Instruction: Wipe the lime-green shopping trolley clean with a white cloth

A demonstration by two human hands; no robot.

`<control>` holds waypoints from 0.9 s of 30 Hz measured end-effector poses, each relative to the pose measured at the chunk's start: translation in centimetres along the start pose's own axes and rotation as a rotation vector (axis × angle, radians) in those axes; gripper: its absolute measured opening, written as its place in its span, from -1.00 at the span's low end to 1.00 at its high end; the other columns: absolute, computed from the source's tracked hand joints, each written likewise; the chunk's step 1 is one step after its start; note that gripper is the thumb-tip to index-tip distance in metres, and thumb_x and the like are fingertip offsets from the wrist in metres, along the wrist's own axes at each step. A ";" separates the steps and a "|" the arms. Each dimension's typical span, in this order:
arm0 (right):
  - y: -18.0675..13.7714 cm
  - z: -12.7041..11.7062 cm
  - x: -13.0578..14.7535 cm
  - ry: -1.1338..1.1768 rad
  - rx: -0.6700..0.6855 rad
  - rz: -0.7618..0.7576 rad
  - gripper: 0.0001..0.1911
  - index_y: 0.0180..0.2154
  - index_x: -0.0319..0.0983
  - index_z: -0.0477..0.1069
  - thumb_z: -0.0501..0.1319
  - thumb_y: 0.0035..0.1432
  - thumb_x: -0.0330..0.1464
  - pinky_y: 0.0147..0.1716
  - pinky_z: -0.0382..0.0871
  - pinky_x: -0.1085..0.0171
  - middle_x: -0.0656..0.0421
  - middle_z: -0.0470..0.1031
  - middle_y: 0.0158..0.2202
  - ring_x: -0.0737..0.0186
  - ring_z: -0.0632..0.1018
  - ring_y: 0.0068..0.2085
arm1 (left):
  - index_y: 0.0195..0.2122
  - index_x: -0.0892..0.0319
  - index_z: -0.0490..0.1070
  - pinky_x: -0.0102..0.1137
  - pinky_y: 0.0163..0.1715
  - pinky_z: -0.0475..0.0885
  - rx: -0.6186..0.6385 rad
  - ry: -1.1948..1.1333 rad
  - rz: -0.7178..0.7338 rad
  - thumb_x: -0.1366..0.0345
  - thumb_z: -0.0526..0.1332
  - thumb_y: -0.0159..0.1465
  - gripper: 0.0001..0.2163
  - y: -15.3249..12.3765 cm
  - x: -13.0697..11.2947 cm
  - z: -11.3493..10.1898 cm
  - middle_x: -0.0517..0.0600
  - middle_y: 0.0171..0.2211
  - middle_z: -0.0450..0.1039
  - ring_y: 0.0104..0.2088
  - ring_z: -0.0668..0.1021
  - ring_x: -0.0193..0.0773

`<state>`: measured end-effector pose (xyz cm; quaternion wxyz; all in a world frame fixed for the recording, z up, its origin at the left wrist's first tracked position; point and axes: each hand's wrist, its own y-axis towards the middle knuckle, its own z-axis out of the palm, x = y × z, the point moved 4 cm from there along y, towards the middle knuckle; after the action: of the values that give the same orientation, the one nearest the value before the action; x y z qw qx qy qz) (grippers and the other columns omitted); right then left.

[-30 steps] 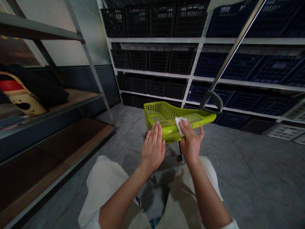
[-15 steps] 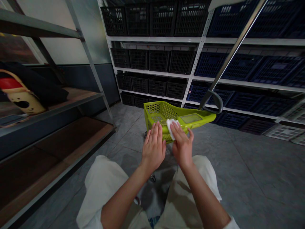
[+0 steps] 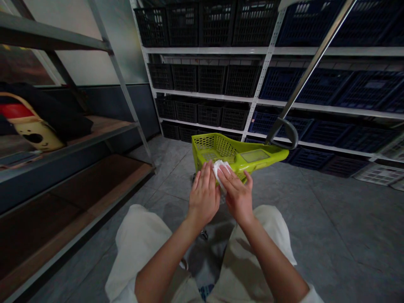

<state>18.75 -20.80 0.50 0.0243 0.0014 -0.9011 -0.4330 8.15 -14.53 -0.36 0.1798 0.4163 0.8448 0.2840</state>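
Observation:
In front of my knees stands a lime-green plastic basket (image 3: 233,145) with perforated walls and a long tapering end. My left hand (image 3: 204,195) lies with its fingers stretched out against the near side of the basket. Beside it, my right hand (image 3: 238,193) presses a crumpled white tissue (image 3: 217,166) onto the near rim, thumb raised away from the fingers. Both hands almost touch at the tissue. A metal pole (image 3: 312,63) with a grey looped holder (image 3: 288,131) rises from the tapering end. My hands hide part of the near wall.
White shelving (image 3: 208,97) with black crates (image 3: 184,78) and blue crates (image 3: 325,86) lines the back. At left, a metal rack (image 3: 121,130) holds a yellow bag with a red top (image 3: 41,136), dark cloth and a phone-like slab (image 3: 20,159). Below is grey tiled floor (image 3: 315,219).
My right hand has slid the white tissue leftward along the near rim, toward my left hand. The left hand stays nearly in place on the basket.

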 end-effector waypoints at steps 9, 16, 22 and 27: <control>0.4 0.3 -0.1 0.004 -0.040 0.064 -0.28 0.29 -0.13 0.22 0.01 0.10 -0.59 0.36 -0.13 0.05 0.12 0.39 0.28 0.23 0.34 0.33 | 0.41 0.44 -0.13 -0.15 0.37 0.12 0.002 -0.006 -0.009 0.38 -0.03 0.37 -0.40 0.1 0.0 0.1 0.26 0.43 -0.03 0.45 0.01 -0.09; 0.2 -0.2 -2.4 -0.063 -0.151 0.192 -0.28 0.27 -0.07 0.26 -0.03 0.09 -0.60 0.37 -0.20 -0.03 0.15 0.45 0.23 0.20 0.41 0.27 | 0.43 0.41 -0.25 -0.15 0.36 0.13 -0.017 -0.004 -0.004 0.34 -0.05 0.39 -0.37 0.1 0.2 0.0 0.24 0.44 -0.05 0.45 0.00 -0.10; 0.2 0.3 -0.5 0.019 0.016 -0.035 -0.26 0.32 -0.09 0.16 -0.01 0.12 -0.60 0.39 -0.19 0.02 0.14 0.38 0.29 0.26 0.35 0.32 | 0.42 0.43 -0.20 -0.14 0.37 0.11 -0.008 0.007 -0.003 0.37 -0.04 0.37 -0.38 0.1 0.2 0.1 0.25 0.44 -0.06 0.45 -0.02 -0.09; 0.3 -0.4 -2.1 -0.058 -0.134 0.203 -0.26 0.26 -0.07 0.27 -0.03 0.07 -0.61 0.37 -0.19 -0.10 0.15 0.46 0.22 0.17 0.40 0.29 | 0.43 0.41 -0.26 -0.12 0.36 0.14 0.003 -0.015 -0.003 0.34 -0.06 0.39 -0.37 0.1 0.1 0.0 0.25 0.45 -0.09 0.45 -0.02 -0.10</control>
<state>20.91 -20.91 0.90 0.0421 -0.1038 -0.8660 -0.4873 8.14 -14.37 -0.32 0.1860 0.4173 0.8446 0.2790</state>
